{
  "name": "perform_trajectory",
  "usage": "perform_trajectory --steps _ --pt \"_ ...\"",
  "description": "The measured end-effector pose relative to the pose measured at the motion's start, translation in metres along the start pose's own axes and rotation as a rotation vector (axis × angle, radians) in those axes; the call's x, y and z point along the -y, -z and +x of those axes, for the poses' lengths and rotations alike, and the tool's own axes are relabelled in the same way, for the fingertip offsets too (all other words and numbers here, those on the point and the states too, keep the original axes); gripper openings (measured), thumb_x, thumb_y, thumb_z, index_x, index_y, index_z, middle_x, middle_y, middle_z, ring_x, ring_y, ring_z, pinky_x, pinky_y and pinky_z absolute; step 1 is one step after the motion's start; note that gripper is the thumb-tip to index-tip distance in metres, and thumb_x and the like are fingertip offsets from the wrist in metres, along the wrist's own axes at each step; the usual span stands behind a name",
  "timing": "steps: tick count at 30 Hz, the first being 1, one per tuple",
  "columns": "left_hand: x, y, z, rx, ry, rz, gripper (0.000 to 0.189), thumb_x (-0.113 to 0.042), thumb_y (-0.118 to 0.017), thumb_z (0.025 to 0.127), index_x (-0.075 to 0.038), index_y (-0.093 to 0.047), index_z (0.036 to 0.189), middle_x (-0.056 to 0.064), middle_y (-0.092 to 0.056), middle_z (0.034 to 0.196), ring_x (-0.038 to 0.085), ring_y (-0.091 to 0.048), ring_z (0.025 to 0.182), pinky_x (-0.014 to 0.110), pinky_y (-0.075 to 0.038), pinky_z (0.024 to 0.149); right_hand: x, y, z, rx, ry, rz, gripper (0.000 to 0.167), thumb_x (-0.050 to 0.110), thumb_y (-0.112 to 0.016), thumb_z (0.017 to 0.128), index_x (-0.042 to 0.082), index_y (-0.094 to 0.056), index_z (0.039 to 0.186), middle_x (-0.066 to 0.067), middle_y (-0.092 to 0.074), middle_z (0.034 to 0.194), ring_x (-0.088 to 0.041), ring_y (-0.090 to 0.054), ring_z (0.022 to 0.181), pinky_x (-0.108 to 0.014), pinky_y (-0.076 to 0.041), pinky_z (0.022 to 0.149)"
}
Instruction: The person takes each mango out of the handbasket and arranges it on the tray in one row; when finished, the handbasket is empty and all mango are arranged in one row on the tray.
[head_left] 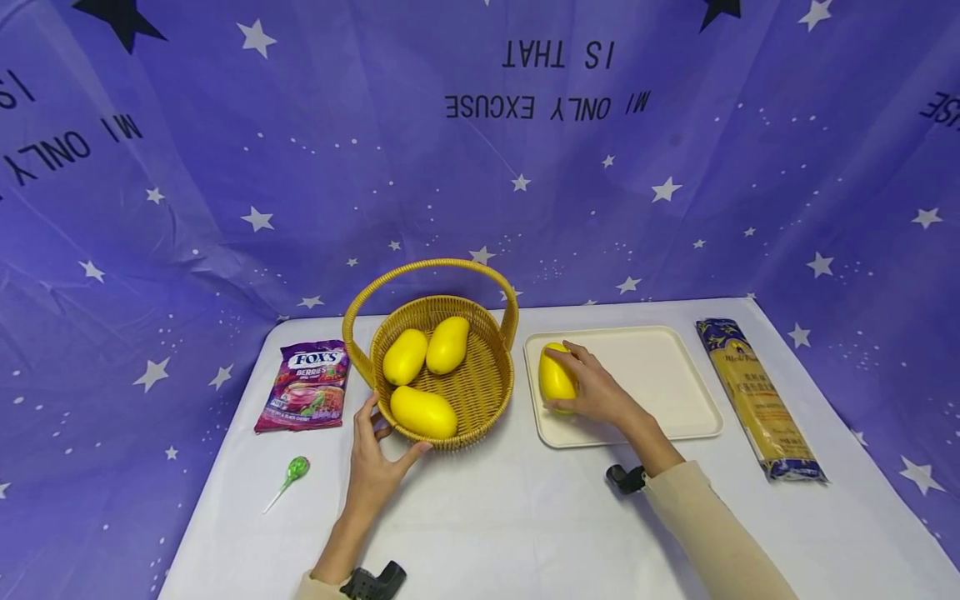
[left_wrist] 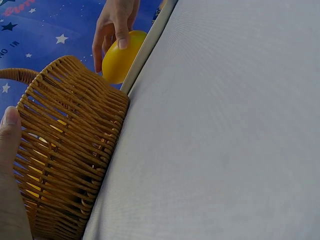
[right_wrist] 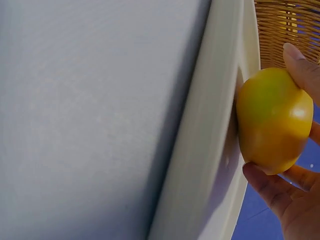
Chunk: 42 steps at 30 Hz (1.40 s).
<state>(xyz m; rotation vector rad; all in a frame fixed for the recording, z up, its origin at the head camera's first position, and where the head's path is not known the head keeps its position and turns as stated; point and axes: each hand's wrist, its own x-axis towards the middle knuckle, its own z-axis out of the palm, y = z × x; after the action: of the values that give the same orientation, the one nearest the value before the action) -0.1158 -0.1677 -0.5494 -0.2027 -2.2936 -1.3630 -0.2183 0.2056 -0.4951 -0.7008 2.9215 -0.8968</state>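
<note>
From where I sit, a smooth, yellow, mango-shaped fruit (head_left: 555, 377) is in the person's right grip (head_left: 592, 390), thumb on one side of it and fingers on the other. It is at the left end of a cream, shallow, rounded rectangular tray (head_left: 645, 383); whether it touches the tray's floor, I can't tell. The rest of the tray reaches out to the right of that grip.

Left of the right grip stands a round, golden-brown woven basket (head_left: 491, 417) with a tall hooped handle. My head view shows three more yellow mango-shaped fruits (head_left: 447, 345) inside (through my left wrist camera, only slivers of yellow show between the strands). The left grip (head_left: 375, 471) holds the basket's near left side, thumb and fingers spread round its outer wall.

Left of the left grip, and a little beyond it, lies a purple, glossy Fox's Berries candy bag (head_left: 306, 387); nearer me lies a green-headed lollipop (head_left: 296, 469) with a thin white stick. Well to the right of the right grip, past the tray, is a long, yellow-and-blue plastic packet (head_left: 761, 400). All sit on the white-covered table (head_left: 510, 533), before a purple, star-printed fabric backdrop (head_left: 420, 192).
</note>
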Motion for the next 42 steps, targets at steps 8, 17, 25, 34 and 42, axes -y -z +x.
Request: perform_trajectory --steps 8,17,25,34,42 --pt "0.001 0.001 -0.001 0.003 0.019 -0.001 0.113 -0.019 -0.093 0.065 -0.008 -0.023 0.153 0.016 -0.042 0.141 0.025 -0.052 0.117 0.021 -0.051 0.094 0.002 0.001 0.001 0.023 0.001 -0.014 0.089 0.038 -0.087 0.073 0.019 -0.044 0.148 -0.026 -0.030 0.153 -0.047 -0.036 0.136 -0.066 -0.039 0.107" --pt "0.001 0.003 -0.001 0.011 0.036 -0.020 0.112 -0.018 -0.092 0.066 -0.010 -0.023 0.153 0.015 -0.041 0.142 0.023 -0.051 0.119 0.026 -0.052 0.096 0.003 -0.002 0.002 0.014 0.002 -0.023 0.086 0.040 -0.084 0.076 0.021 -0.043 0.149 -0.025 -0.028 0.155 -0.046 -0.035 0.137 -0.064 -0.039 0.107" --pt "0.001 0.006 -0.011 0.013 0.040 0.011 0.113 -0.019 -0.093 0.065 -0.009 -0.022 0.153 0.017 -0.041 0.142 0.029 -0.051 0.118 0.020 -0.051 0.094 0.009 -0.010 -0.006 0.035 0.025 -0.011 0.080 0.040 -0.080 0.081 0.020 -0.043 0.149 -0.026 -0.025 0.157 -0.050 -0.033 0.138 -0.069 -0.038 0.106" --pt "-0.001 0.005 -0.006 0.021 0.062 -0.010 0.113 -0.020 -0.092 0.066 -0.012 -0.022 0.154 0.014 -0.040 0.143 0.024 -0.050 0.120 0.025 -0.051 0.096 0.018 -0.003 -0.003 -0.065 0.099 -0.071 0.070 0.035 -0.079 0.083 0.019 -0.049 0.144 -0.023 -0.029 0.156 -0.046 -0.036 0.137 -0.067 -0.044 0.100" --pt "-0.001 0.003 0.000 0.019 0.011 -0.010 0.113 -0.021 -0.092 0.067 -0.010 -0.021 0.154 0.016 -0.040 0.144 0.028 -0.050 0.121 0.018 -0.050 0.096 0.056 0.011 0.002 -0.180 0.207 -0.133 0.055 0.038 -0.077 0.083 0.019 -0.061 0.132 -0.013 -0.050 0.144 -0.034 -0.048 0.130 -0.056 -0.048 0.100"
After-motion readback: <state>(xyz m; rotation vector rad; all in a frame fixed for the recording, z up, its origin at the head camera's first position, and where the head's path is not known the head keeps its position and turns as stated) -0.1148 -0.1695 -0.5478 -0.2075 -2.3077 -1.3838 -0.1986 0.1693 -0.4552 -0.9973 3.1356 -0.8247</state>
